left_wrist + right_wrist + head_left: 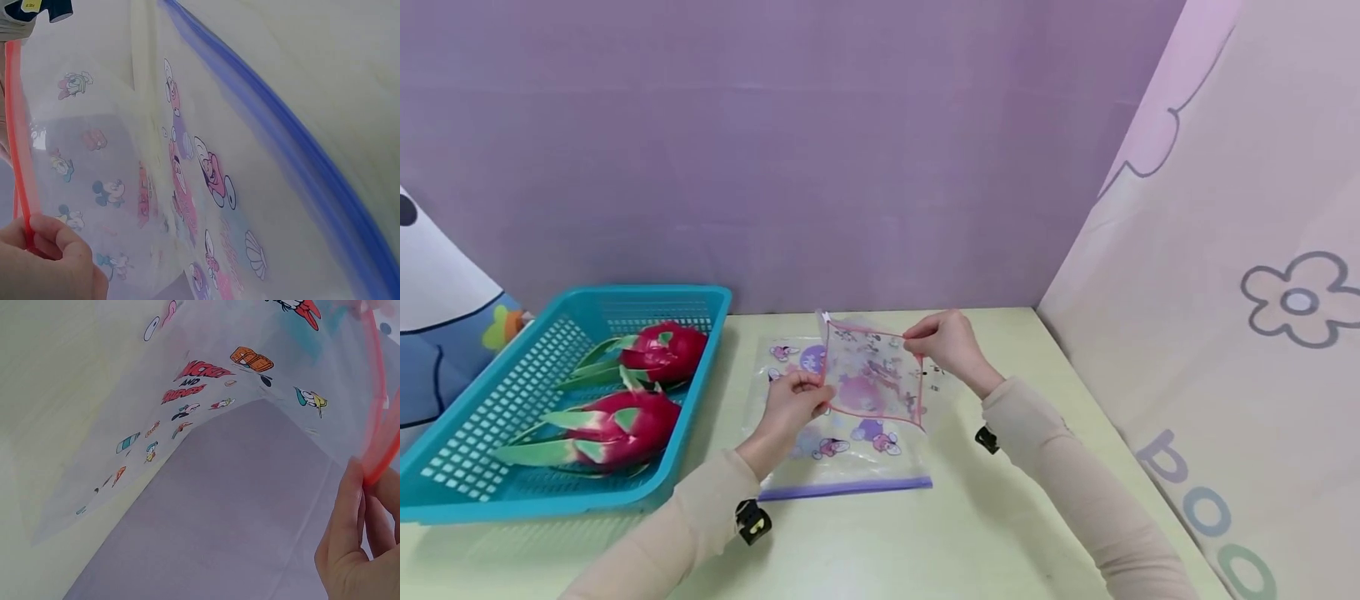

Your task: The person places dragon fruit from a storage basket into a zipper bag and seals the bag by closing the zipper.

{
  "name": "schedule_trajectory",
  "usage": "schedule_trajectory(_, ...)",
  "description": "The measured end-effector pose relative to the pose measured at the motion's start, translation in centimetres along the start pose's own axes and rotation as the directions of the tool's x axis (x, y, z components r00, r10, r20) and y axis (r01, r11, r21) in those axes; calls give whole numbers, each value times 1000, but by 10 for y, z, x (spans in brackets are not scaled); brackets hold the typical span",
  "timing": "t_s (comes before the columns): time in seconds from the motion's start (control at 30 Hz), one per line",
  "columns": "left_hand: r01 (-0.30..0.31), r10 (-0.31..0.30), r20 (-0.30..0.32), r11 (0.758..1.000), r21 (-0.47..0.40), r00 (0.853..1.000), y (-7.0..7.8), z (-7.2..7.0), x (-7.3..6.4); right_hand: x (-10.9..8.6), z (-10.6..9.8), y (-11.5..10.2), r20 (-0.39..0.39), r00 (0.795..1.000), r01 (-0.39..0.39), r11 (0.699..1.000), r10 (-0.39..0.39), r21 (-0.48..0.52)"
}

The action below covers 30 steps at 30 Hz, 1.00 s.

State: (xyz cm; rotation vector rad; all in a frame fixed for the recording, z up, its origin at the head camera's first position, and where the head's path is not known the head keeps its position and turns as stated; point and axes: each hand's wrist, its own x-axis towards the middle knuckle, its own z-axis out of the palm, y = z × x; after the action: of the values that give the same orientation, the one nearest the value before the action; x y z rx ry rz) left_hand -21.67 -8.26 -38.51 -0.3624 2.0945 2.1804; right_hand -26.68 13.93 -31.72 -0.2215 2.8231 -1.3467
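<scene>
Between the two hands hangs a clear zip bag (880, 358) with a red zip edge and small cartoon prints. Its mouth is spread apart and faces the person. The left hand (790, 407) pinches the red edge on the left side; thumb and finger on that strip show in the left wrist view. At the upper right corner, the right hand (949, 343) pinches the opposite part of the red edge, seen close up in the right wrist view. Beneath lies a larger clear zip bag (797, 475) with a purple zip strip and pink and purple prints, flat on the table.
To the left stands a turquoise plastic basket (696, 400) holding two dragon fruits (632, 421) with green leaf tips. The pale yellow table (880, 550) meets a purple backdrop (880, 167) behind and a printed light panel (1225, 292) on the right.
</scene>
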Motion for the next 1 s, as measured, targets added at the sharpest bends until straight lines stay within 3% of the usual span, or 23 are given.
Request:
schedule_trajectory(0.4, 18, -18, 37, 1000, -6, 999, -4, 0, -5, -5, 2, -2, -49, 998, 44, 999, -45, -11)
schedule_trajectory(0.73, -48, 25, 122, 982, 184, 992, -8, -11, -24, -8, 5, -1, -62, 992, 107, 994, -109, -30)
schedule_trajectory(0.87, -161, 104, 196, 939, 303, 975, -8, -21, -42, -8, 4, 0, -60, 994, 92, 996, -93, -20)
schedule_trajectory(0.93, -248, 161, 247, 892, 378, 956, -9, -28, -52, -8, 4, 1, -57, 995, 85, 996, -86, -17)
schedule_trajectory(1.0, -320, 210, 274, 827, 462, 938, -8, -35, -63, -9, 3, 3, -57, 995, 83, 996, -83, -18)
